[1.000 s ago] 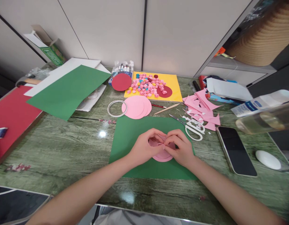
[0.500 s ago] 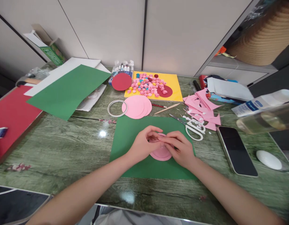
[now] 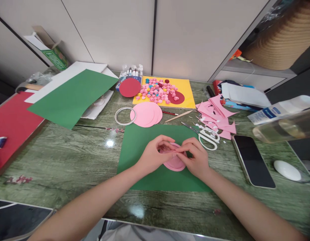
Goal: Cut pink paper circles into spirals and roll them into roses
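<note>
My left hand (image 3: pixel 153 152) and my right hand (image 3: pixel 197 158) meet above a green paper sheet (image 3: pixel 157 180). Both are closed in a pinch, thumbs and fingertips together on a round piece of pink paper (image 3: pixel 175 164). Curved lines run inside its edge, like a ring or spiral cut. The pinched part is small and mostly covered by my fingers. White-handled scissors (image 3: pixel 207 140) lie just beyond my right hand. Behind the green sheet rest overlapping pink paper circles (image 3: pixel 145 114), partly beside a roll of tape (image 3: pixel 118 117).
Many small rolled paper roses (image 3: pixel 157 92) sit on a yellow sheet (image 3: pixel 188 88) at the back. Pink scraps (image 3: pixel 217 112), a phone (image 3: pixel 254 162), a white mouse (image 3: pixel 287 170) and a bottle (image 3: pixel 283 129) are at right. Green card (image 3: pixel 77 97) and red card (image 3: pixel 14 124) lie at left.
The fingers of my right hand have shifted slightly and parted a little from my left fingertips. The pink paper has moved slightly right. The left hand is nearly still.
</note>
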Tool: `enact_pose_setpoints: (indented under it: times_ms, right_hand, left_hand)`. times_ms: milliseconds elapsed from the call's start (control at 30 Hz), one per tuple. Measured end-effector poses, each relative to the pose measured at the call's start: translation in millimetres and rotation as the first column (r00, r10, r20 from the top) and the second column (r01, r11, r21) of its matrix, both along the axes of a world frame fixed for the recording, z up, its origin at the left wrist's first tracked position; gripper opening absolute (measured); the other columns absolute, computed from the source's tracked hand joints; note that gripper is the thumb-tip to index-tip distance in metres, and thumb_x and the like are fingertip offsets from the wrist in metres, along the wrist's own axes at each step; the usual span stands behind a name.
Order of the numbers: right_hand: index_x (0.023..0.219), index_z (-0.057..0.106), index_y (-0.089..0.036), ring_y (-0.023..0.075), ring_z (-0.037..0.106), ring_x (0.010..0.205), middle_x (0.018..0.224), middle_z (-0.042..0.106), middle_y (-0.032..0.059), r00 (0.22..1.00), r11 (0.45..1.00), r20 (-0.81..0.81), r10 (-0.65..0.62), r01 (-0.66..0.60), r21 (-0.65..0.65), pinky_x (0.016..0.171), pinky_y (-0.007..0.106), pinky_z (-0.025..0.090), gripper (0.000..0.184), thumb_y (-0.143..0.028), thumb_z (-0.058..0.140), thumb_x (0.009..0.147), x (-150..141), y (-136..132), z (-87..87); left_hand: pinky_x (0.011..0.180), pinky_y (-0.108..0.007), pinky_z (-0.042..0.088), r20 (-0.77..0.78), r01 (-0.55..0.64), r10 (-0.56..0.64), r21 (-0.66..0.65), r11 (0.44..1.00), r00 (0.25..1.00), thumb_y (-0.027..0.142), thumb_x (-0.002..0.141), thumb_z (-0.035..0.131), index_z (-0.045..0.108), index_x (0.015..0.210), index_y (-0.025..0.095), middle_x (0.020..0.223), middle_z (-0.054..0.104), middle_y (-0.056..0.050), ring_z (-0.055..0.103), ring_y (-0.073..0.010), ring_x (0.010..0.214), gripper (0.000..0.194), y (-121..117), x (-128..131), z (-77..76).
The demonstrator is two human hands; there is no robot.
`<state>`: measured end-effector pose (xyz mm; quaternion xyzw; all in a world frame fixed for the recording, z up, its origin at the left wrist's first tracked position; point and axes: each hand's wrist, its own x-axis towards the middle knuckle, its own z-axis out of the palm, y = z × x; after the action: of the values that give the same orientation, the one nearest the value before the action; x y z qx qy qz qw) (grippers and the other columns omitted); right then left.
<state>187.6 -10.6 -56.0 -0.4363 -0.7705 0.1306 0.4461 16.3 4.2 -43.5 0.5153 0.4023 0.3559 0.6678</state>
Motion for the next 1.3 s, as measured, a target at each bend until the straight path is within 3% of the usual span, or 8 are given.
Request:
enact_pose_setpoints:
  times_ms: [300,467,667,1033,1300]
  right_hand:
    - [0.071,0.055,-0.021,0.0145,0.053,0.069,0.075,0.052,0.0002,0.997,0.996,0.017,0.070,-0.069,-0.061,0.060,0.028,0.043,0.011,-0.017,0.064,0.076,0.8,-0.2,1.5]
    - [0.072,0.055,-0.021,0.0150,0.054,0.069,0.075,0.053,0.0005,0.997,0.996,0.014,0.075,-0.074,-0.055,0.060,0.028,0.044,0.010,-0.018,0.065,0.075,0.0,-0.2,2.9]
    - [0.084,0.060,-0.022,0.0155,0.054,0.073,0.080,0.054,0.0026,0.998,0.998,0.023,0.056,-0.056,0.022,0.062,0.029,0.047,0.012,-0.013,0.063,0.076,0.1,-1.0,2.6]
    - [0.110,0.062,-0.028,0.0139,0.056,0.075,0.083,0.054,0.0033,0.990,0.989,0.061,0.130,-0.134,0.063,0.062,0.027,0.051,0.037,-0.005,0.054,0.081,0.0,-1.1,-0.4]
    - [0.090,0.068,-0.025,0.0132,0.055,0.067,0.077,0.055,0.0018,0.999,0.999,0.010,0.047,-0.047,0.017,0.054,0.026,0.046,0.018,-0.013,0.060,0.079,0.9,-0.6,0.8]
  left_hand:
    - [0.072,-0.025,0.039,-0.028,0.072,-0.070,0.057,0.996,0.997,0.021,0.070,0.068,0.057,0.095,0.016,0.081,0.063,-0.003,0.057,-0.0132,0.078,0.028,-2.0,0.5,6.0]
    - [0.070,-0.025,0.039,0.020,0.060,-0.060,0.002,0.998,0.998,0.019,0.068,0.070,0.057,0.095,0.015,0.079,0.062,-0.002,0.056,-0.0120,0.075,0.030,-0.8,0.6,2.5]
    - [0.071,-0.023,0.039,0.117,0.002,0.014,-0.134,0.991,0.993,0.014,0.066,0.070,0.055,0.094,0.015,0.076,0.060,0.001,0.054,-0.0092,0.072,0.032,1.0,0.7,3.5]
    - [0.069,-0.023,0.039,0.112,0.008,0.005,-0.118,0.993,0.994,0.011,0.066,0.067,0.056,0.094,0.014,0.075,0.058,0.001,0.053,-0.0092,0.071,0.030,2.7,1.1,1.9]
    - [0.071,-0.025,0.040,0.096,0.019,-0.010,-0.099,0.995,0.995,0.016,0.067,0.069,0.055,0.095,0.015,0.081,0.062,-0.002,0.056,-0.0112,0.074,0.031,0.8,1.1,1.2]
